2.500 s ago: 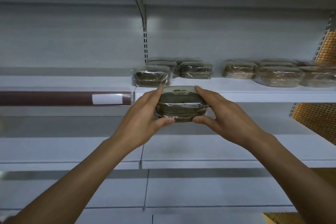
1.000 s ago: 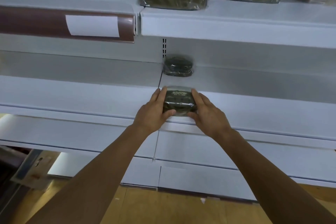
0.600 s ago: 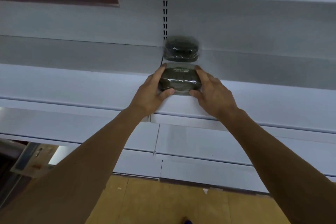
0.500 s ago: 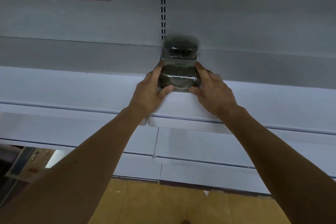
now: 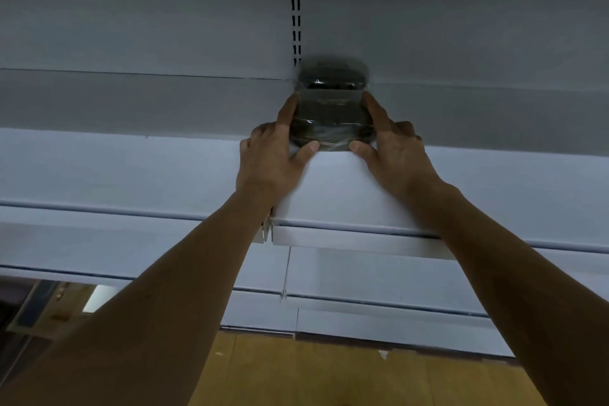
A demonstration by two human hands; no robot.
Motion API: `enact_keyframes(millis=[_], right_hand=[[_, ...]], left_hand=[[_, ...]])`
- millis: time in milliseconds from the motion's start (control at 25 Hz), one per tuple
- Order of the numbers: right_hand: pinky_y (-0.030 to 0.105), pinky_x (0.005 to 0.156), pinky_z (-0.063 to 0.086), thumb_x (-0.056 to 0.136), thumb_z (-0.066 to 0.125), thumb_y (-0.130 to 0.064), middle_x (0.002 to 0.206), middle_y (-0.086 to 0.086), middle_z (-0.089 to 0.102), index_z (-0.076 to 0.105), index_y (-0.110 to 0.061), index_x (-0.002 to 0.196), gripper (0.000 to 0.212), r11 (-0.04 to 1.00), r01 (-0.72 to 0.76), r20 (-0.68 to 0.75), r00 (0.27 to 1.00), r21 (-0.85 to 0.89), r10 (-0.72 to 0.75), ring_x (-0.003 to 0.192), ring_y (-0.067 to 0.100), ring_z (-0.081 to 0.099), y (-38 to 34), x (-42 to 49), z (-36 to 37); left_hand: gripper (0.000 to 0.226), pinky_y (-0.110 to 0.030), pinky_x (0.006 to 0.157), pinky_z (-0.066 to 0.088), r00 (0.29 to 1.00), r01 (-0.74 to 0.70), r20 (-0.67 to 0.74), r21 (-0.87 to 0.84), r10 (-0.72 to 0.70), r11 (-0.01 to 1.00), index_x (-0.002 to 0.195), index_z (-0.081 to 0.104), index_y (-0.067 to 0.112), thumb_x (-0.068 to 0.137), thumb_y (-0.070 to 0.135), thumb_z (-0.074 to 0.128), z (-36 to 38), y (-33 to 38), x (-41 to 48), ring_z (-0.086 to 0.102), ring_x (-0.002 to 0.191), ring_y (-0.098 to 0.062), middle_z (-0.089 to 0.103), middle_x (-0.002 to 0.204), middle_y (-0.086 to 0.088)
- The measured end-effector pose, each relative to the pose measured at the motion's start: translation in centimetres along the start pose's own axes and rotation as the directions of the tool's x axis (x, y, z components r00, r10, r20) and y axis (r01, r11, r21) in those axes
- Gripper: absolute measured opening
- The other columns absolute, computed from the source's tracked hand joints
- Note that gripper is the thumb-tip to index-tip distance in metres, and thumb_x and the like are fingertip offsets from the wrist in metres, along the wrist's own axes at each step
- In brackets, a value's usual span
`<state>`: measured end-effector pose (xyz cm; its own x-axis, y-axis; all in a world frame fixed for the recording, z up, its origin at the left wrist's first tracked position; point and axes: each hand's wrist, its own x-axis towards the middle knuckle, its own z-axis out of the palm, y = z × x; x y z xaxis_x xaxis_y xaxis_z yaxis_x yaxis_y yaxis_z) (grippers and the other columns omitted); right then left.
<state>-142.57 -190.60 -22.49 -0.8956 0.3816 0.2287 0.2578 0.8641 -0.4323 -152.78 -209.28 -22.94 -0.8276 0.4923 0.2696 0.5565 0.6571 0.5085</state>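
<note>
Left hand (image 5: 273,155) and right hand (image 5: 392,152) are clasping a dark film-wrapped oval pack (image 5: 331,122).
Probably aligning it before its twin pack (image 5: 333,76) — at the white metal shelf's (image 5: 131,168) back edge.

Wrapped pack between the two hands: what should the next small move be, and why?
Probably let go and draw both hands back. The wrapped pack appears to rest on the shelf, its far edge up against the rear pack, with the left hand and right hand pinching its sides.
</note>
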Motion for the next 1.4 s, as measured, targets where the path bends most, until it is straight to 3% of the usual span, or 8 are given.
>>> enact_keyframes(millis=[160, 320, 520, 720, 840, 1000, 1200, 1400], right_hand=[[0.043, 0.107, 0.032, 0.098, 0.047, -0.048, 0.136, 0.011, 0.051, -0.005, -0.042, 0.154, 0.076, 1.000, -0.016, -0.016, 1.000, -0.015, 0.016, 0.124, 0.032, 0.042, -0.2, -0.4, 0.1], [0.044, 0.108, 0.035, 0.096, 0.051, -0.052, 0.141, 0.013, 0.047, -0.002, -0.042, 0.154, 0.079, 0.998, -0.058, -0.048, 0.997, 0.006, 0.058, 0.128, 0.033, 0.042, -0.1, -0.1, 0.3], [0.043, 0.106, 0.036, 0.095, 0.051, -0.053, 0.137, 0.014, 0.049, -0.002, -0.043, 0.154, 0.080, 0.999, -0.054, -0.057, 0.997, 0.006, 0.055, 0.126, 0.033, 0.043, 0.0, -0.1, 0.4], [0.046, 0.107, 0.037, 0.089, 0.056, -0.059, 0.144, 0.015, 0.043, -0.013, -0.039, 0.153, 0.096, 0.995, -0.098, -0.016, 0.995, 0.033, 0.099, 0.127, 0.035, 0.045, 0.1, 0.0, 0.5], [0.045, 0.112, 0.033, 0.089, 0.057, -0.059, 0.153, 0.015, 0.032, -0.016, -0.032, 0.154, 0.101, 0.986, -0.149, 0.046, 0.988, 0.079, 0.146, 0.138, 0.034, 0.036, -0.2, -0.8, 0.1], [0.038, 0.119, 0.019, 0.097, 0.048, -0.050, 0.163, 0.008, 0.013, 0.002, -0.013, 0.157, 0.084, 0.995, -0.095, 0.095, 0.991, 0.014, 0.094, 0.149, 0.026, 0.014, -0.8, -3.9, -1.0], [0.032, 0.121, 0.009, 0.105, 0.028, -0.041, 0.163, 0.011, 0.016, 0.017, -0.007, 0.155, 0.062, 0.989, -0.059, 0.152, 0.985, -0.136, 0.079, 0.150, 0.024, 0.014, -1.3, -8.8, -2.3], [0.033, 0.121, 0.009, 0.105, 0.024, -0.043, 0.164, 0.010, 0.014, 0.016, -0.008, 0.156, 0.062, 0.961, 0.050, 0.322, 0.946, -0.271, 0.041, 0.151, 0.023, 0.012, -2.0, -13.2, -5.3]], left_hand=[[0.077, -0.045, 0.111, 0.025, 1.000, 0.022, 0.000, 0.036, -0.022, 0.999, 0.155, 0.006, 0.044, 0.094, 0.058, 0.051, 0.0, -0.1, 0.4, 0.039, 0.135, -0.031, 0.052, 0.143, -0.005], [0.081, -0.046, 0.111, 0.024, 0.999, 0.050, -0.008, 0.053, -0.050, 0.997, 0.155, 0.000, 0.042, 0.094, 0.060, 0.050, 0.2, -0.1, 0.4, 0.041, 0.133, -0.032, 0.050, 0.143, -0.008], [0.084, -0.047, 0.113, 0.023, 0.995, 0.103, 0.012, -0.003, -0.103, 0.995, 0.154, 0.001, 0.045, 0.090, 0.065, 0.051, 0.5, -0.8, 0.8, 0.038, 0.136, -0.032, 0.050, 0.144, -0.009], [0.087, -0.047, 0.114, 0.022, 0.997, 0.072, 0.019, -0.033, -0.072, 0.997, 0.156, 0.003, 0.036, 0.091, 0.059, 0.056, -0.1, -0.2, 0.2, 0.041, 0.135, -0.030, 0.052, 0.143, -0.005], [0.091, -0.048, 0.115, 0.028, 0.995, 0.091, 0.058, -0.080, -0.086, 0.993, 0.158, 0.004, 0.029, 0.090, 0.059, 0.057, -0.6, -0.2, -0.5, 0.043, 0.136, -0.031, 0.048, 0.147, -0.006], [0.085, -0.040, 0.119, 0.024, 0.993, 0.084, 0.083, -0.076, -0.078, 0.994, 0.158, 0.014, 0.020, 0.093, 0.054, 0.056, -1.6, 0.6, -3.4, 0.029, 0.145, -0.026, 0.031, 0.159, -0.006], [0.079, -0.032, 0.122, 0.012, 0.976, 0.053, 0.215, -0.045, -0.042, 0.998, 0.157, 0.016, 0.014, 0.097, 0.053, 0.048, -3.3, 1.3, -7.7, 0.014, 0.151, -0.020, 0.017, 0.165, -0.004], [0.075, -0.034, 0.124, 0.008, 0.958, -0.027, 0.287, 0.017, 0.021, 0.999, 0.157, 0.017, 0.011, 0.100, 0.051, 0.043, -5.5, 3.1, -12.3, 0.006, 0.153, -0.019, 0.011, 0.166, -0.006]])
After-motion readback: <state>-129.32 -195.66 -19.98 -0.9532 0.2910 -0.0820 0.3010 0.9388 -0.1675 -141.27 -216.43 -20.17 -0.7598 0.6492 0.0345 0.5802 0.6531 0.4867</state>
